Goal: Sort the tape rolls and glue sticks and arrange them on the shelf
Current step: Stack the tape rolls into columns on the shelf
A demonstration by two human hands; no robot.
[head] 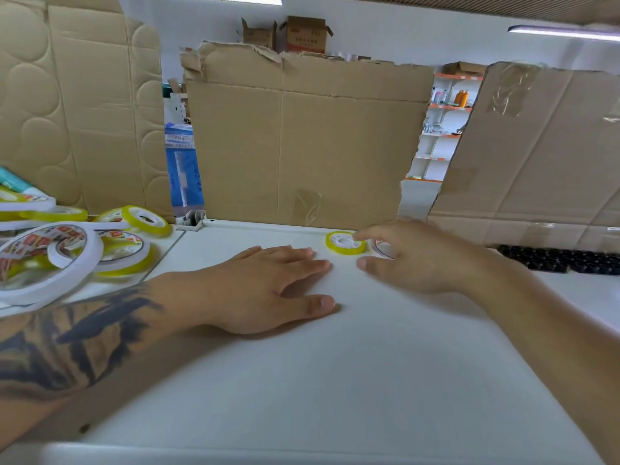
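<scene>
We see the small yellow tape roll (345, 243) flat at the shelf (369, 364) back, start of a row probably. Right hand (412, 256) hovers beside it, grip loosely open, holding nothing. Left hand (268, 283) lies flat, empty, bracing. Unsorted tape pile (67, 250) waits far left.

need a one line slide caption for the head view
Left hand flat on the white shelf, right hand reaching a small yellow tape roll; more tape rolls piled at left.
</scene>
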